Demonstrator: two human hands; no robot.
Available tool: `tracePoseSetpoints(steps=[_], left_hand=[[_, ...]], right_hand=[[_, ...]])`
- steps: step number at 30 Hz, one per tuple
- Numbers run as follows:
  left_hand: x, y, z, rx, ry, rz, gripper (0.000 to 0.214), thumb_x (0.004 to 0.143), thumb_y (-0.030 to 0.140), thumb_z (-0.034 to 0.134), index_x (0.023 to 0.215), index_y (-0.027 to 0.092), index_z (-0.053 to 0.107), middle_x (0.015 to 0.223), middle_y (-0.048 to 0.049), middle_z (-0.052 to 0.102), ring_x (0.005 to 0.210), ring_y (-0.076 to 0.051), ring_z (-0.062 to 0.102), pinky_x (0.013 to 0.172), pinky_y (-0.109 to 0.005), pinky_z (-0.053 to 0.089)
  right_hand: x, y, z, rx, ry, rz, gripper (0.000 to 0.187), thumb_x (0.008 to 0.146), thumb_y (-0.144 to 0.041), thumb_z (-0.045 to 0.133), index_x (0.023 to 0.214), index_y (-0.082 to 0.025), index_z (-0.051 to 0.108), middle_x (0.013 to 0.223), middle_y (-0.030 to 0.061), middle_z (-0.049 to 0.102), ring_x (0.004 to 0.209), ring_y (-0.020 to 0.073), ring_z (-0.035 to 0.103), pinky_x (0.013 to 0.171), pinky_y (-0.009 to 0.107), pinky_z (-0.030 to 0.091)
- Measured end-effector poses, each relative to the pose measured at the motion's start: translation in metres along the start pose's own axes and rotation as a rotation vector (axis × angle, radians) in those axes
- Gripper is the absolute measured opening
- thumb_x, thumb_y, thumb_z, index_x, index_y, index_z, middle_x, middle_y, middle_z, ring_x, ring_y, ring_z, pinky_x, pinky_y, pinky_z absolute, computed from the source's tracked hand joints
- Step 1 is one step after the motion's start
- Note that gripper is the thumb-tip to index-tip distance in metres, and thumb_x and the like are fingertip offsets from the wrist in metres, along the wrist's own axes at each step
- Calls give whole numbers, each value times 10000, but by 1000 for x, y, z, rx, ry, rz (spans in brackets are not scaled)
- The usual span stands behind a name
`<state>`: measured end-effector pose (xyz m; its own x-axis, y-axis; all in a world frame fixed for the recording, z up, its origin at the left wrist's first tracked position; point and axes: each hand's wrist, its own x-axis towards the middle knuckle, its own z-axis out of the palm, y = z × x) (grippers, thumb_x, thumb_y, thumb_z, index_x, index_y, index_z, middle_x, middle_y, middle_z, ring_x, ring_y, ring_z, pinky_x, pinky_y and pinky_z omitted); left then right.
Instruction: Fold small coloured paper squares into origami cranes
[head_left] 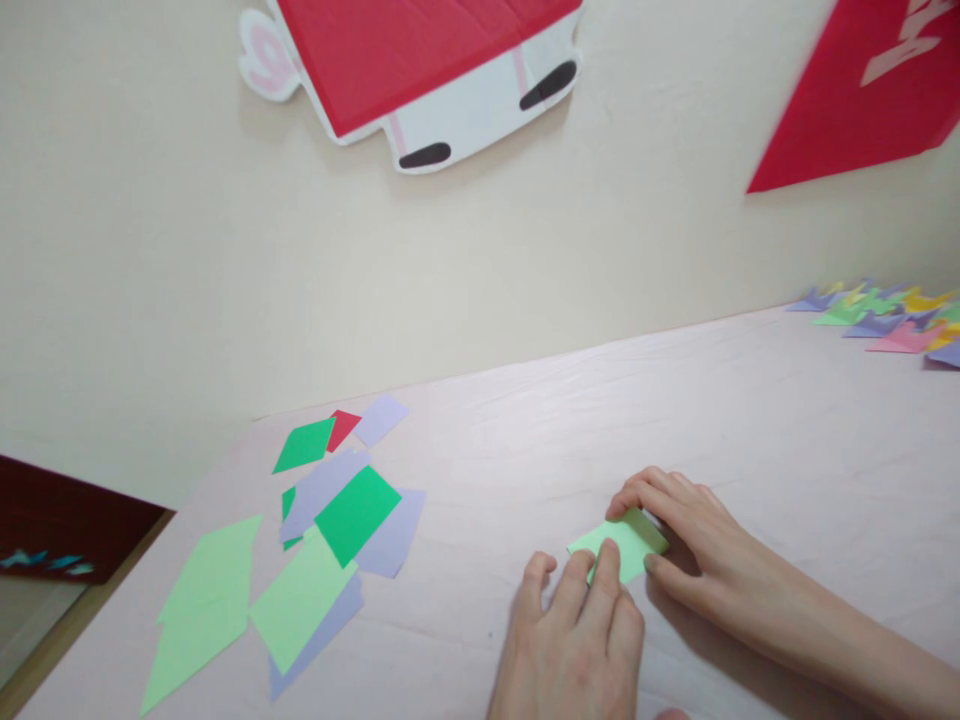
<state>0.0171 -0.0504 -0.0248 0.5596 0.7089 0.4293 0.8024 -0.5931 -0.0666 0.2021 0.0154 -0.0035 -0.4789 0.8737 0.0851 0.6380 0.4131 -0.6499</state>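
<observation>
A small folded piece of light green paper (pixel 628 540) lies on the pale cloth-covered table (pixel 480 450). From the near side, my left hand (pixel 574 650) rests its fingertips on it, fingers spread. My right hand (pixel 690 530) curls over the paper's right part, with the fingers at its far edge and the thumb at its near right edge. Part of the sheet is covered by my fingers, so its exact fold cannot be made out.
To the left lie loose paper sheets: dark green (pixel 358 515), light green (pixel 300 605), lilac (pixel 394 535) and a red piece (pixel 343 428). Colourful folded papers (pixel 892 318) stand at the far right. Behind the table rises a wall (pixel 480 260) with red decorations (pixel 435 60).
</observation>
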Motion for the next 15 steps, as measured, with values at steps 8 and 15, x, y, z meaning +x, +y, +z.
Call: tracePoseSetpoints(steps=[8, 15], left_hand=[[-7, -8, -13, -5, 0, -57, 495, 796, 667, 535, 882, 189, 627, 1320, -134, 604, 1125, -296, 565, 882, -427, 396], [-18, -7, -23, -10, -49, -93, 402, 798, 569, 621, 979, 211, 626, 1362, -124, 572, 1169, -307, 548, 907, -456, 394]], right_hand=[[1, 8, -6, 125, -5, 9, 550, 557, -27, 401, 1036, -234, 576, 1019, 49, 606, 963, 244, 524, 870, 409, 418], [-2, 6, -10, 214, 45, 18, 468, 603, -54, 404, 999, -206, 600, 942, 58, 619, 901, 231, 546, 843, 400, 443]])
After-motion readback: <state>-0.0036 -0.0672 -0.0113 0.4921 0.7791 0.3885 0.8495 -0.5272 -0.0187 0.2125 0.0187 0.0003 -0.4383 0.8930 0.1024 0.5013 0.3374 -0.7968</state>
